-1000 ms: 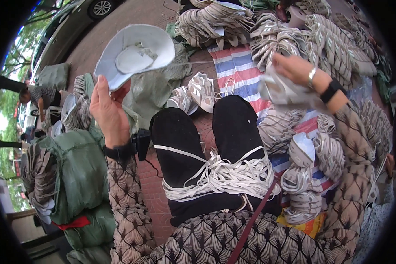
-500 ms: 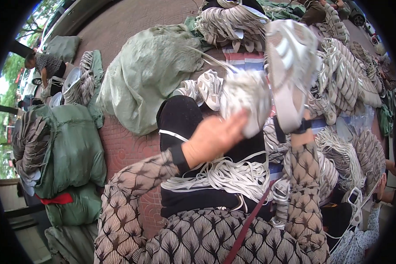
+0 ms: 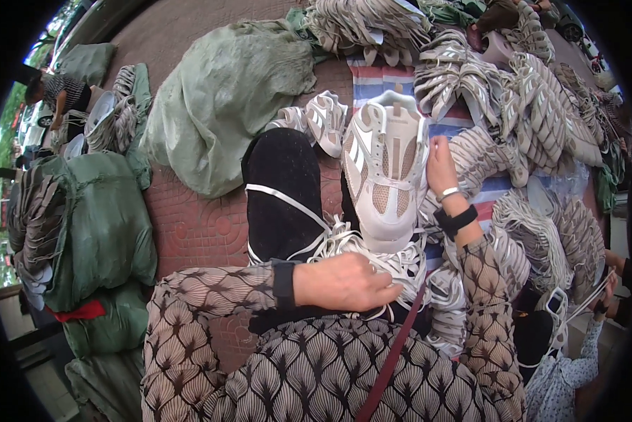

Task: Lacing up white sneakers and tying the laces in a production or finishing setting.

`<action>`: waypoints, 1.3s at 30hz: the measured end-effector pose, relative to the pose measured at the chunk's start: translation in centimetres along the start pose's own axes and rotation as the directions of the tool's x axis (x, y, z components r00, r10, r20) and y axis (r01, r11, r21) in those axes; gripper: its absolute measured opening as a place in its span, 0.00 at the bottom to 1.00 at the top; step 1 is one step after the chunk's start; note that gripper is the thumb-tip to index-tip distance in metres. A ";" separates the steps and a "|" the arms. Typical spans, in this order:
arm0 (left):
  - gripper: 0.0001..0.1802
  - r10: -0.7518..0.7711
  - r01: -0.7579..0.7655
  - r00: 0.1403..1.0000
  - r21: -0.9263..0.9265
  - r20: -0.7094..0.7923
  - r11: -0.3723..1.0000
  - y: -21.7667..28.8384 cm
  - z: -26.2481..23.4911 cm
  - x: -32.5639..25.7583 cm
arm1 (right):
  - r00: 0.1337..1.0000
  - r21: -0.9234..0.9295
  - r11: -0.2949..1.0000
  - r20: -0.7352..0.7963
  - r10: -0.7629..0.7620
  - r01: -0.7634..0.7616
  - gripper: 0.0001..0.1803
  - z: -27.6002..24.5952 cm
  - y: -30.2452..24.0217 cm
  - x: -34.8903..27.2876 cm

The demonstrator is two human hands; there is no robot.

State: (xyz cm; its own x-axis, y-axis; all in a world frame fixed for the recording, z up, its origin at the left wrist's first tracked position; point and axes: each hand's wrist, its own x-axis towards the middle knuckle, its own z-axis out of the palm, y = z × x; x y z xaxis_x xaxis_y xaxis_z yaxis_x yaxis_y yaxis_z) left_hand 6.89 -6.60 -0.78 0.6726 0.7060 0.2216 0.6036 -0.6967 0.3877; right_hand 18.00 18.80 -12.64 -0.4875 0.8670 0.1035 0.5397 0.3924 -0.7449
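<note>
R hand (image 3: 440,163) up at the far side of the white/beige sneaker upper (image 3: 388,169), fingers closed on its right edge near the collar, pinching it so the upper stands sole-end toward the person, tongue side facing cam. Upper sits over the right knee, black trousers (image 3: 282,190) under it, its lower end touching the lace heap. R wrist has a bangle + black band (image 3: 456,219).

L hand (image 3: 344,281) lower, across the lap, palm down, fingers loosely curled, tips resting on the pile of white laces (image 3: 393,264). Can't tell if it's actually gripping a lace or just pressing on them. Upper is just above/beyond L hand, not touching it; laces lie between the two.

One white strap/lace runs diagonally over the left thigh.

Around: two more white uppers (image 3: 316,121) just past the left knee, on the striped sheet (image 3: 379,74). Big green sack (image 3: 224,98) far-left on the brick paving. Stacks of grey/white uppers (image 3: 520,91) to the right + far side. Another person (image 3: 56,95) crouched far left; someone else's hand (image 3: 604,295) at right edge pulling a lace.
</note>
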 end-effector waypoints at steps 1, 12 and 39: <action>0.22 -0.039 0.047 0.984 0.043 -0.176 0.998 -0.3 -0.1 -0.1 | 0.998 -0.023 0.999 0.046 -0.047 0.048 0.12 -0.1 -0.9 0.3; 0.36 -0.549 0.585 0.807 0.169 -0.217 0.793 -6.3 1.0 0.6 | 0.982 -0.181 0.982 0.187 -0.014 0.049 0.10 0.7 -2.5 -0.5; 0.16 0.237 -0.010 0.972 -1.000 -0.014 -0.017 -1.1 -10.0 -0.4 | 0.815 0.482 0.838 0.574 -0.081 -0.256 0.12 -25.1 -8.9 -9.5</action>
State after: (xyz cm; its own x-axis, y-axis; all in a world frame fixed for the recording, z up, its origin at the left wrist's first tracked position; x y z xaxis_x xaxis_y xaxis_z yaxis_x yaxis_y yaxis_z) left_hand 1.72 -4.83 7.68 0.7905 0.5227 0.3191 -0.4449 0.1320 0.8858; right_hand 35.10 14.82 9.55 -0.8347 0.4988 -0.2335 0.2461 -0.0414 -0.9684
